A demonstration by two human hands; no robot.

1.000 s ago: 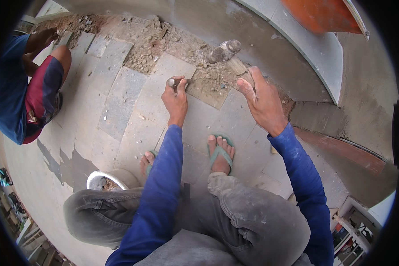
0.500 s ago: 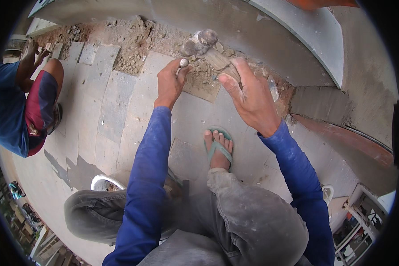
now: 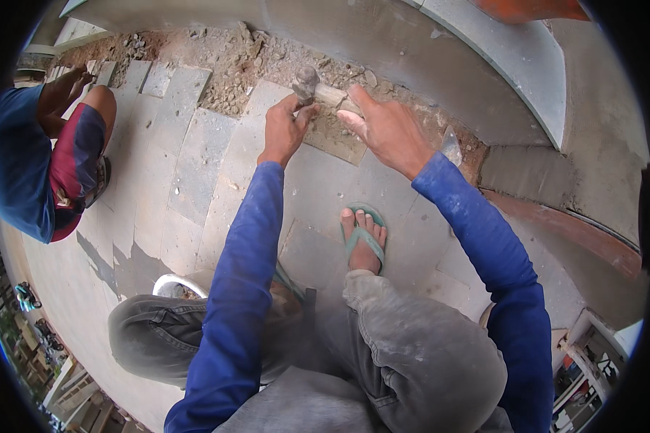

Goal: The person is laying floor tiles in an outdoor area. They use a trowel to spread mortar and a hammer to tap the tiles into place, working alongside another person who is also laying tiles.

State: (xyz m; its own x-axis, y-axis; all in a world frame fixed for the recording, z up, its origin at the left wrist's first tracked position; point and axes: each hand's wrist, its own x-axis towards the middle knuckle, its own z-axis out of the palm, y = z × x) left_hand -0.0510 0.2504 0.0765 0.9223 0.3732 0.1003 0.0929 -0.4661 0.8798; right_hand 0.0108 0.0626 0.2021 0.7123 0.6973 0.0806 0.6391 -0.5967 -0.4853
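My left hand [image 3: 286,131] is closed round an upright chisel, mostly hidden by my fingers and the hammer above it. In my right hand [image 3: 393,133] is the wooden handle of a short hammer [image 3: 330,94]. Its dusty metal head is right over my left fist, at the chisel's top end; whether they touch I cannot make out. Both hands are above the edge of the grey floor tiles [image 3: 202,137], where a strip of broken mortar and rubble [image 3: 231,61] runs along the wall. The chisel's tip is out of sight.
A grey plastered wall [image 3: 383,58] bounds the far side, with a ledge [image 3: 513,65] at right. Another person [image 3: 14,155] crouches at left by the same strip. A white bucket [image 3: 172,281] stands beside my left knee. My sandalled foot [image 3: 364,242] rests on the tiles.
The hammer has come down and left, from raised beside my left fist to over the chisel's end, covering it. My left hand keeps its grip. The view has shifted slightly.
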